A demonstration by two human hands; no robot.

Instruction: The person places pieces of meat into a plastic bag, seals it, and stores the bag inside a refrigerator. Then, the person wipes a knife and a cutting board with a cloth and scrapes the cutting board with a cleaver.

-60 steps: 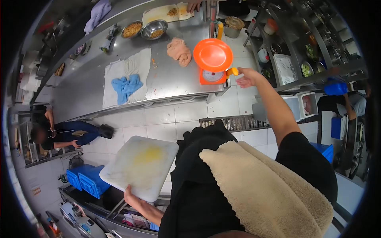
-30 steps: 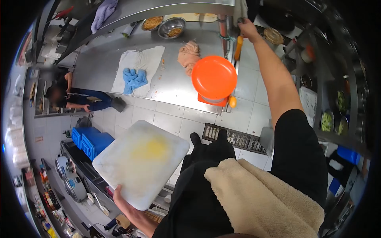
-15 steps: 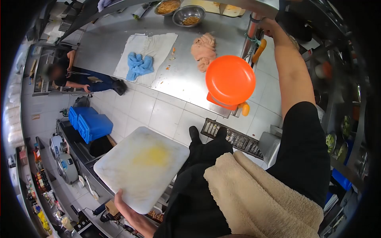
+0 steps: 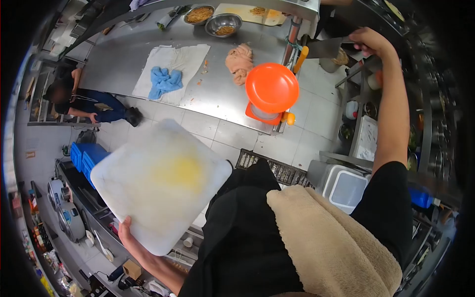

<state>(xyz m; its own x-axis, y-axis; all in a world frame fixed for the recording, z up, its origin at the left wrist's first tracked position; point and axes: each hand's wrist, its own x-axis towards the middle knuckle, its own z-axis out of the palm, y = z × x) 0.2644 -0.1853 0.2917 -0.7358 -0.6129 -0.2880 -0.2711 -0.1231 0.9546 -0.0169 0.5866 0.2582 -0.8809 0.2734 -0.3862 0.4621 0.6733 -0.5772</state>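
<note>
My left hand (image 4: 129, 240) grips a white cutting board (image 4: 133, 178) by its lower left edge. The board is tilted toward me, with a yellow stain on its face. Out to the upper right, my right hand (image 4: 367, 41) is closed round the handle of a cleaver (image 4: 324, 48), whose broad dark blade points left past the corner of the steel table. An orange plate (image 4: 272, 87) rests on an orange kitchen scale (image 4: 260, 115) at that table's near corner. Yellow-orange handles (image 4: 301, 59) hang at the table's side, left of the blade.
The steel table (image 4: 114, 64) bears a blue cloth (image 4: 164, 81) on a white towel (image 4: 193, 54), a peach cloth (image 4: 239, 63) and metal bowls (image 4: 223, 24) of food. Another person (image 4: 94, 101) is at the far left. A drain grate (image 4: 272, 167) and a lidded bin (image 4: 346, 188) are near my feet.
My right hand has moved right, away from the table's post, and the cleaver has come into view in it. The cutting board has risen toward the camera and shifted left.
</note>
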